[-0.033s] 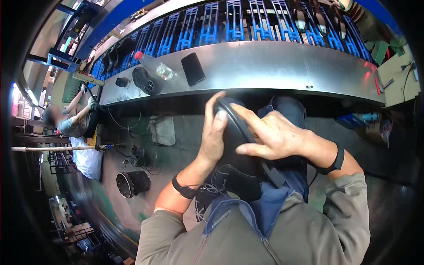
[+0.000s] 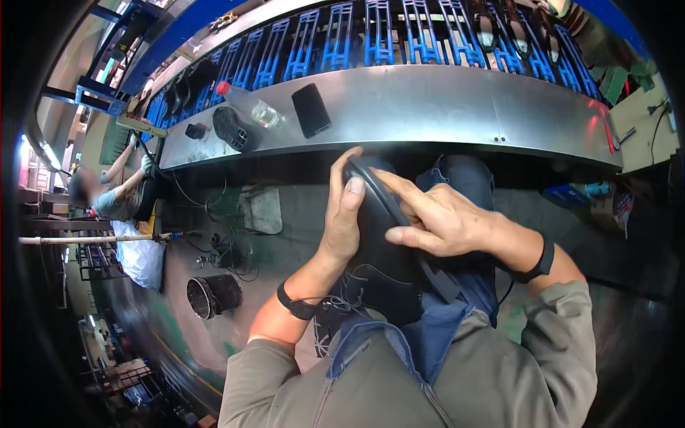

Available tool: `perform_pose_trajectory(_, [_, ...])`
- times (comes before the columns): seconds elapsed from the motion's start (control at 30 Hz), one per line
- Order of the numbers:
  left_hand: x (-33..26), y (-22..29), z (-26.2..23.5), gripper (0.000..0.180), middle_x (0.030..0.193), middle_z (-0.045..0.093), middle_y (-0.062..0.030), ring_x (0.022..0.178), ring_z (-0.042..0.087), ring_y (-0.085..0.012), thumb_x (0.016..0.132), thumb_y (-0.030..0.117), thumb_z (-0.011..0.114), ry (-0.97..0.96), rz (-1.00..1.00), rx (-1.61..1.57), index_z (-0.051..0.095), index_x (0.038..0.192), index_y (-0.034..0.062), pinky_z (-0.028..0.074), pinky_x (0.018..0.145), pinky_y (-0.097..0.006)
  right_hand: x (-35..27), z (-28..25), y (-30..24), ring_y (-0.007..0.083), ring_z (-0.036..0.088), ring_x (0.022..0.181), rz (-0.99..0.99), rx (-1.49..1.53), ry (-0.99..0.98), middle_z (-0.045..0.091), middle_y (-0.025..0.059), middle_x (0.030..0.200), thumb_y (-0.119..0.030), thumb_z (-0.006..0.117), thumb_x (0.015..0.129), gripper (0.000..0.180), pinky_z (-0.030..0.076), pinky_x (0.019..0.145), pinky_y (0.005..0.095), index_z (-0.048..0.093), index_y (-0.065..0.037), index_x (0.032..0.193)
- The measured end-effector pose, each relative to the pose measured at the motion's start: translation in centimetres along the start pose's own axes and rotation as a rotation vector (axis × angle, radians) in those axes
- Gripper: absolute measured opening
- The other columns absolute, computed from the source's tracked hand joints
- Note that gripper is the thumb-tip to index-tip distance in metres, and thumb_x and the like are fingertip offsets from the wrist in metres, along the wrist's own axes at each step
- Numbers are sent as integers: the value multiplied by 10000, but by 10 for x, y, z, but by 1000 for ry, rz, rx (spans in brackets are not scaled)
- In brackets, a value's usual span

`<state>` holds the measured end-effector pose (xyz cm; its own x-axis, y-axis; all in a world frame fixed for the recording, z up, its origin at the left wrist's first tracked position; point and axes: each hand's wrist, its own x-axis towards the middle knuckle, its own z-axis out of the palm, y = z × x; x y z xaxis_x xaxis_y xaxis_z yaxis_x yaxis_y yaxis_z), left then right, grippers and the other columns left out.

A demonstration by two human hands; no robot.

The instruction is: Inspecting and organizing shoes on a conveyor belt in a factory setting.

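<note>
Shoe (image 2: pixel 382 250) is the black thing you hold in the middle of the frame, over your lap and just below the long grey tabletop (image 2: pixel 442 107). Your left hand (image 2: pixel 341 214) wraps around its left side with the thumb up on top. Your right hand (image 2: pixel 442 217) lies across the right side, fingers stretched out flat and pressing, not closed around it. It could slip, because only one hand really grips it and the dark top looks smooth and round. If it slips, it would drop to the floor by your legs. Thin black laces (image 2: pixel 335 303) hang loose near your left wrist and could catch on your wristband. The shoe looks dark all over, with a curved rim along the top. Up on the tabletop lie a black phone (image 2: pixel 311 109) and a clear bottle (image 2: pixel 250 105), well away from your hands.
</note>
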<state>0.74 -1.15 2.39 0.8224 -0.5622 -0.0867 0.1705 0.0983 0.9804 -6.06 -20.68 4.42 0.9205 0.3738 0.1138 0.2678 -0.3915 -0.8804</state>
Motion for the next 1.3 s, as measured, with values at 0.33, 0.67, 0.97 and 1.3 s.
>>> perform_pose_trajectory(0.33, [10, -49, -13, 685, 1120, 639, -146, 999, 658, -204, 1019, 559, 452, 94, -169, -45, 387, 1449, 30, 550, 901, -330, -16, 58, -3, 383, 679, 684, 131, -361, 255, 670, 225, 806, -231, 749, 814, 715, 535, 642, 449, 437, 111, 1359])
perform_pose_trajectory(0.67, [25, -110, -26, 448, 1208, 647, -119, 1053, 675, -205, 1065, 397, 479, 6, -525, -473, 501, 1361, 62, 577, 896, -353, -85, 87, 13, 420, 462, 1348, 47, -619, 287, 456, 270, 1439, -65, 607, 786, 679, 421, 1079, 491, 487, -77, 1454])
perform_pose_trajectory(0.97, [9, -26, -44, 435, 1027, 662, -65, 743, 637, -116, 1061, 385, 491, -115, -135, 496, 614, 1250, 14, 519, 625, -271, -1, 15, -2, 452, 480, 1314, -546, -187, 614, 458, 247, 1453, -259, 750, 789, 797, 364, 1115, 523, 402, -29, 1468])
perform_pose_trajectory(1.3, [10, -65, -3, 408, 1219, 583, -141, 1104, 572, -231, 843, 152, 782, -225, 307, 266, 615, 1163, -39, 451, 984, -348, 4, 35, 127, 329, 467, 1359, 309, 74, 341, 496, 200, 1447, -326, 746, 873, 700, 373, 1139, 428, 465, -27, 1440])
